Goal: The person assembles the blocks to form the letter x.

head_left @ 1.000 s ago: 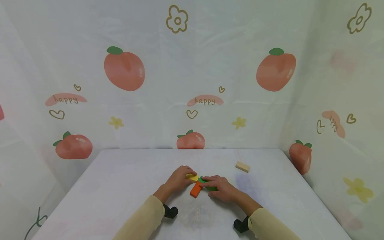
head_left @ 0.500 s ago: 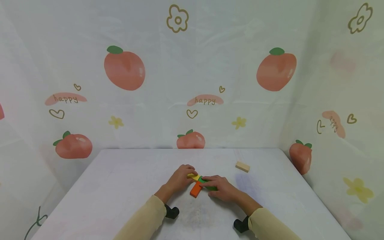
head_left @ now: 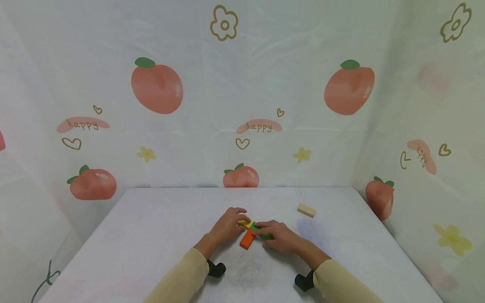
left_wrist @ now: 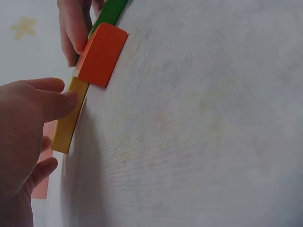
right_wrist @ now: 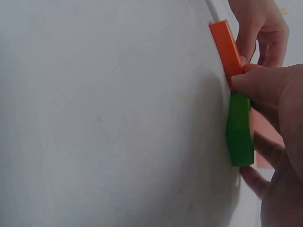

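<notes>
Three coloured wooden blocks meet at the middle of the table. My left hand (head_left: 227,225) holds the yellow block (left_wrist: 71,118), with a fingertip on its near side in the left wrist view. One end of the yellow block meets the orange block (head_left: 247,240), which slants toward me. My right hand (head_left: 282,238) lies over the green block (right_wrist: 240,130), its fingers and thumb around it. A right fingertip also touches the orange block's far end, where it joins the green one. Parts of the yellow and green blocks are hidden beneath the fingers in the head view.
A plain, light wooden block (head_left: 306,210) lies apart, farther back and to the right on the white table (head_left: 170,235). A white curtain (head_left: 197,84) printed with fruit hangs behind and on both sides. Dark wrist mounts (head_left: 217,269) sit at both cuffs.
My left hand and the yellow block have shifted slightly right, up against the other blocks, and an upper left finger has risen a little. The right hand has barely moved.
</notes>
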A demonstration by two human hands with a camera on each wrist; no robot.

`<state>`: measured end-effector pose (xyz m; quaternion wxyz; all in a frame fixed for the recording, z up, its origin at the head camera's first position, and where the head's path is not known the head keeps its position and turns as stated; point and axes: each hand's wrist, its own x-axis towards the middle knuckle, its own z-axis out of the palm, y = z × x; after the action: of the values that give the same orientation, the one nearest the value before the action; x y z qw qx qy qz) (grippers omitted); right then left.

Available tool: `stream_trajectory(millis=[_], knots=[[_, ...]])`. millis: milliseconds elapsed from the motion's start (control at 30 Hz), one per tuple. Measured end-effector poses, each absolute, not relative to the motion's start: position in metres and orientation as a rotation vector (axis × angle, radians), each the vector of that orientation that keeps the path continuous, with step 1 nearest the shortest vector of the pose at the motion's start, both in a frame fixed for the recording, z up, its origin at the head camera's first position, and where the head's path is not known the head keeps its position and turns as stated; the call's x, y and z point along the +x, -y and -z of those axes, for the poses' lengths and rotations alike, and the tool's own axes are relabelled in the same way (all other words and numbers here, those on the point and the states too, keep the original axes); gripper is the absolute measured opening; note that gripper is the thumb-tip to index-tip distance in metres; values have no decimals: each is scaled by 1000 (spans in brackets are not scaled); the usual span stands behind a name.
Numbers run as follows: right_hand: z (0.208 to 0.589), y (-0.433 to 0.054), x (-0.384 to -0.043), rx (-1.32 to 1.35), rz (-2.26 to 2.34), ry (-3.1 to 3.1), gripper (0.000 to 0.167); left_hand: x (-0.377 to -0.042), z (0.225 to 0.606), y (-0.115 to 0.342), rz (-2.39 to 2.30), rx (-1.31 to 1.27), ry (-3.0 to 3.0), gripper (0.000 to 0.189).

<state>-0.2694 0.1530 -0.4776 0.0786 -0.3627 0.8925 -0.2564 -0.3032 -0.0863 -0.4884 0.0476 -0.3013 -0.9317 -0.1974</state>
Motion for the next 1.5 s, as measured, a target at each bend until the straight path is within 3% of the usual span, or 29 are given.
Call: stream_trajectory(millis=[1167,1500], knots=[[475,-150,-269,-1130,766,-2709,39,-283,477,90,445,-991,2810,28],[478,-157,-272,-1082,899,-2830,29,-273,476,86,342,-1039,2836,30]])
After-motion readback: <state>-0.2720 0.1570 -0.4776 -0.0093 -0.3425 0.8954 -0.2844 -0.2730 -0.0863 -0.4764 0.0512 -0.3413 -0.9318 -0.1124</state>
